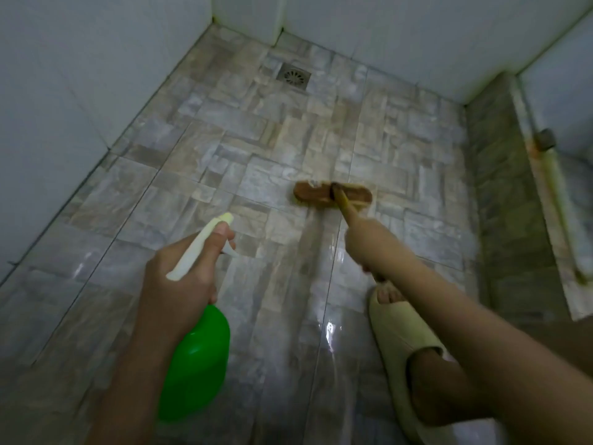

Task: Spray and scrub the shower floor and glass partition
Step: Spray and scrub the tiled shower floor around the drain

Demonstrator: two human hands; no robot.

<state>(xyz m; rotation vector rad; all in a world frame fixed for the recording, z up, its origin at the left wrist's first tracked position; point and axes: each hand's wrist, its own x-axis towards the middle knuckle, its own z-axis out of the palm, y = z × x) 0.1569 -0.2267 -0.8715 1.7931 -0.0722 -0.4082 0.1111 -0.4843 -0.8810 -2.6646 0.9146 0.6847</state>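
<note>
No text, label, brand, number or sign can be read anywhere in the view; the green spray bottle (pixel 195 361) is seen bare of any legible print
</note>
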